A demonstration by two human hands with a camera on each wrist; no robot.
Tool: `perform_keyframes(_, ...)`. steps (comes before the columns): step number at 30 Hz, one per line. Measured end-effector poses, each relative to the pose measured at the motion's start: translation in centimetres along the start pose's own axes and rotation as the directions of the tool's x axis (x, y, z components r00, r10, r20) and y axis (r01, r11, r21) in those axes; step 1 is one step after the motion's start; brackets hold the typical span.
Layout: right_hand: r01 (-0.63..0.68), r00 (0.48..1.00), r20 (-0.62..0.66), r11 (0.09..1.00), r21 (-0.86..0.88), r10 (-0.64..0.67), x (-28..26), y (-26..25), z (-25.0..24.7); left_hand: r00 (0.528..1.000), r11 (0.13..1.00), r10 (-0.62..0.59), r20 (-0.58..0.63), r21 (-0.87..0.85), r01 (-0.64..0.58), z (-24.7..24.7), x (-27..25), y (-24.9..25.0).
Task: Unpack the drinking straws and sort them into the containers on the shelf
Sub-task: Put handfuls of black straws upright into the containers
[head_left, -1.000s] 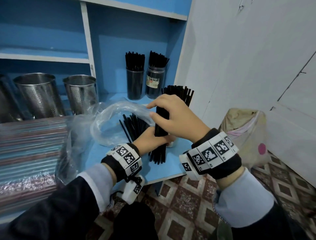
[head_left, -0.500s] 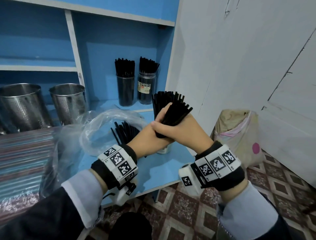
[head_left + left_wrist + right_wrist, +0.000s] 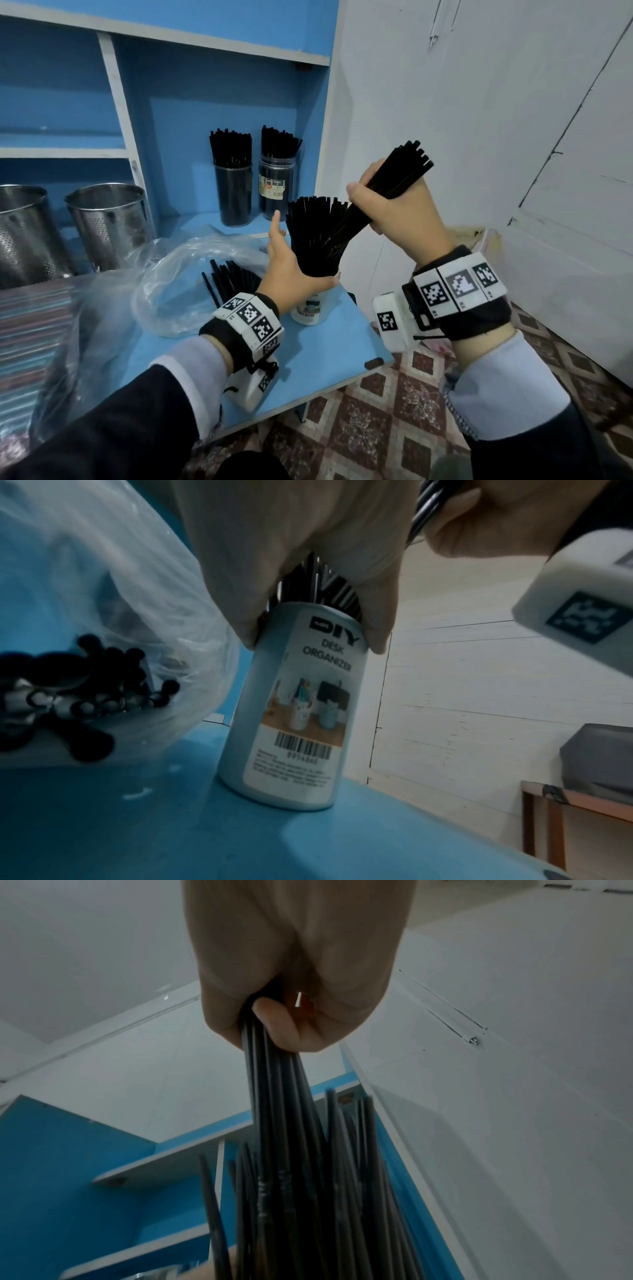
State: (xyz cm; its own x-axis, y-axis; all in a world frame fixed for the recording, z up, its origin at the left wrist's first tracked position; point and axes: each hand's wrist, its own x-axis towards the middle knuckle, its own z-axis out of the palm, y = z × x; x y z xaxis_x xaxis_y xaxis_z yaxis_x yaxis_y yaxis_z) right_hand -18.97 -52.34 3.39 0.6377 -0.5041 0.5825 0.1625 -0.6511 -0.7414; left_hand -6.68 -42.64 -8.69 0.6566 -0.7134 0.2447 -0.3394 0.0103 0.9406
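Currently, my right hand [image 3: 394, 209] fists a tilted bundle of thin black plastic straws [image 3: 397, 174]. My left hand [image 3: 291, 267], index finger straight, cups straws standing in the pale-blue labelled cylinder [image 3: 291, 704], at 6 o'clock below it.

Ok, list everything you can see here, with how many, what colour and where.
straw bundle in the organizer: one, black, upright in the pale tub, left hand around it
straw bundle lifted out: one, black, tilted, in the right hand
desk organizer tub: one, pale, on the blue shelf near its front edge
filled jars: two, dark with black straws, back of the shelf
plastic bag: one, clear, on the shelf, loose black straws inside
perforated metal cans: two, silver, left compartment
striped straw pack: one, multicoloured, far left
sack: one, beige, on the floor by the wall
hands: left hand; right hand
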Motion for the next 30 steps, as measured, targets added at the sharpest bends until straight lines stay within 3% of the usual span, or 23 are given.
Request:
perform_keyframes(8, -0.081, 0.993, 0.070, 0.976, -0.204, 0.097, 0.4, 3.1, 3.8, 0.995, 0.985, -0.054, 0.085, 0.167, 0.039, -0.9, 1.0, -0.5)
perform_keyframes(13, 0.002, 0.993, -0.106, 0.924, -0.382, -0.045, 0.0, 4.1, 5.2, 0.993, 0.979, -0.067, 0.100, 0.200, 0.045, -1.1, 1.1, -0.5)
perform_keyframes(16, 0.064, 0.990, -0.075, 0.852, -0.519, -0.121, -0.1, 4.5, 5.6, 0.991, 0.978, -0.087, 0.102, 0.197, 0.066, -1.2, 1.2, -0.3)
perform_keyframes(21, 0.112, 0.981, -0.084, 0.862, -0.494, -0.176, -0.4, 4.1, 5.5, 0.988, 0.980, -0.091, 0.128, 0.186, 0.066, -1.2, 1.3, -0.1)
perform_keyframes(23, 0.202, 0.969, -0.063, 0.913, -0.355, -0.239, -0.2, 3.4, 5.1, 0.987, 0.981, -0.092, 0.129, 0.181, 0.068, -1.2, 1.3, -0.1)
perform_keyframes(25, 0.316, 0.941, -0.026, 0.906, -0.283, -0.337, 0.2, 2.8, 4.8, 0.987, 0.980, -0.089, 0.130, 0.187, 0.064, -1.2, 1.3, 0.0)
perform_keyframes(27, 0.396, 0.913, 0.051, 0.847, -0.355, -0.406, 0.6, 2.6, 4.8, 0.989, 0.980, -0.081, 0.123, 0.193, 0.056, -1.2, 1.2, 0.1)
perform_keyframes(30, 0.386, 0.922, 0.145, 0.811, -0.439, -0.360, 0.2, 2.8, 5.1, 0.991, 0.979, -0.088, 0.097, 0.192, 0.068, -1.2, 1.2, 0.2)
